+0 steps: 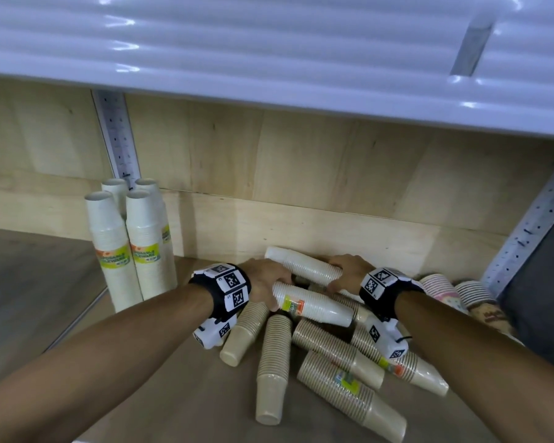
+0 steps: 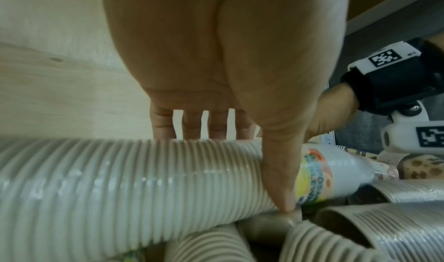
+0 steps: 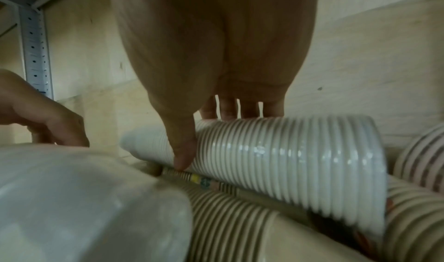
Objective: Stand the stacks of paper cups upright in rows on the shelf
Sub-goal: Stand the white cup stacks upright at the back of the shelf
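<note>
Four white cup stacks (image 1: 131,247) with green labels stand upright in a two-by-two block at the shelf's back left. To their right several stacks lie in a heap. My left hand (image 1: 279,292) grips a lying white stack with a colourful label (image 1: 314,303); in the left wrist view the fingers (image 2: 192,125) curl over its far side and the thumb presses its near side (image 2: 120,180). My right hand (image 1: 336,278) grips a second white stack (image 1: 304,263) lying just behind, thumb in front and fingers (image 3: 250,108) behind it (image 3: 300,161).
Brown stacks (image 1: 274,362) lie criss-crossed under and in front of my hands. Patterned stacks (image 1: 445,289) lie at the far right by a metal upright (image 1: 531,225). The wooden shelf board (image 1: 173,394) is bare at the front left. A white upper shelf (image 1: 269,59) hangs overhead.
</note>
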`<state>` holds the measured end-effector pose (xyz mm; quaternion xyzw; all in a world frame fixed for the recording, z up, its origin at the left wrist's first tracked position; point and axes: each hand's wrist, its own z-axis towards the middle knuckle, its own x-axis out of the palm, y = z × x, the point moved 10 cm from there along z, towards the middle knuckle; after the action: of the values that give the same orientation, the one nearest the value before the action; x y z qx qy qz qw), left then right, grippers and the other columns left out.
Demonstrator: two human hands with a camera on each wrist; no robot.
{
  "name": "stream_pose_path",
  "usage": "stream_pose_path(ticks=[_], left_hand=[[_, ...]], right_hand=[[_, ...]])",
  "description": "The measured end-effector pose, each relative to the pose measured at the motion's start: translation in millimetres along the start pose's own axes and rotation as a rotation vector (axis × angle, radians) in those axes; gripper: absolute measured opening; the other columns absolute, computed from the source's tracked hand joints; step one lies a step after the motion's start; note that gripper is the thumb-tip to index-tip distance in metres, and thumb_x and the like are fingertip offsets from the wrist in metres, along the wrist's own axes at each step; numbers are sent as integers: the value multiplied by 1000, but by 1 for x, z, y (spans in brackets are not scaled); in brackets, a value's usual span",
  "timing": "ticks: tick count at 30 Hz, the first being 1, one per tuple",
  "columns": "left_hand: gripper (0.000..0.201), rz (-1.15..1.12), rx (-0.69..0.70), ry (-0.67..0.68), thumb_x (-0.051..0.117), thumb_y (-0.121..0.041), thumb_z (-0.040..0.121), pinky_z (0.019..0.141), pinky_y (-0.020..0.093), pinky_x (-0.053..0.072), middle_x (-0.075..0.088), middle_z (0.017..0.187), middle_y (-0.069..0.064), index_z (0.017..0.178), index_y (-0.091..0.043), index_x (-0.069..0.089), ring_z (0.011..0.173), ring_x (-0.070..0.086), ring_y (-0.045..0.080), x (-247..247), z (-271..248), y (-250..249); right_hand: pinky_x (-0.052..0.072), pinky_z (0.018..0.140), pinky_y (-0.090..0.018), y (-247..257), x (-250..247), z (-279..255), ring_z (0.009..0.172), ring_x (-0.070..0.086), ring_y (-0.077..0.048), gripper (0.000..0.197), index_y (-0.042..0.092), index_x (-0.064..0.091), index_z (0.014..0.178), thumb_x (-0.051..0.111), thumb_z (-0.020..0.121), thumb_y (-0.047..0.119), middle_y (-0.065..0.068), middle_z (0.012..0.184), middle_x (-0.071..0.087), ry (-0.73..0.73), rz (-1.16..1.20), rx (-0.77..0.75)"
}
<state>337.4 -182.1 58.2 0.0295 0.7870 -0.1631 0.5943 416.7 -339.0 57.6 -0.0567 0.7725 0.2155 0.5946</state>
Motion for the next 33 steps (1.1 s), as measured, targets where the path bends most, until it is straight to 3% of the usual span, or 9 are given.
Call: stream_pose_path(ticks=[4,7,13,18,23,25,28,31,33], left_hand=[[60,-25,0,-22,83,-26,71,87,34,47,58,119,-3,125,-23,55,106,55,17,-11,-8,3],[61,-34,-38,-49,81,-24,73,86,34,48,59,118,-1,126,-20,51,104,56,19,-26,-20,9],[55,-91,-109,-189,80,-27,72,60,26,42,58,101,0,114,-16,47,90,56,19,-63,-57,21],[54,-233,-182,-355,78,-24,73,66,29,47,60,101,1,116,-16,46,90,58,20,-93,-99,38],[51,-480,-197,-513,76,-15,76,79,32,53,65,106,1,120,-16,50,97,63,20,-114,-142,58],[46,-573,-203,-576,75,-9,77,76,31,55,67,105,4,118,-12,53,95,65,22,-119,-161,68],[49,-663,-236,-624,77,-16,71,77,37,58,70,102,2,115,-14,57,93,68,21,-118,-186,85],[39,-718,-279,-640,76,-9,77,67,30,56,69,96,-2,110,-16,57,88,67,17,-111,-206,101],[39,-760,-322,-662,76,-7,79,71,36,58,69,99,0,112,-16,58,90,66,18,-103,-219,114]], right_hand=[[45,81,-30,-2,-15,-6,99,57,-18,65,21,55,129,81,72,37,0,117,60,-47,62,-4],[43,81,-29,0,-33,-13,99,58,-20,54,20,55,128,75,80,31,-3,119,61,-121,83,8],[40,65,-28,15,-64,-30,88,55,-19,50,18,49,115,76,76,31,-2,107,59,-220,161,19],[41,68,-29,61,-84,-42,90,56,-23,54,13,48,117,77,73,25,-5,107,58,-307,261,-59],[43,71,-29,122,-91,-49,93,56,-22,55,12,50,118,78,73,28,-4,109,58,-353,362,-152],[47,76,-32,148,-89,-52,96,57,-23,57,13,51,117,79,71,30,-2,110,58,-353,400,-190],[49,80,-32,187,-82,-58,98,58,-23,56,14,52,116,80,70,31,-3,113,61,-347,431,-247],[50,83,-33,222,-69,-64,100,60,-23,54,13,52,117,80,71,25,-4,115,62,-322,504,-291],[50,83,-32,244,-57,-69,103,60,-23,56,13,52,118,80,70,21,-4,115,62,-298,551,-325]])
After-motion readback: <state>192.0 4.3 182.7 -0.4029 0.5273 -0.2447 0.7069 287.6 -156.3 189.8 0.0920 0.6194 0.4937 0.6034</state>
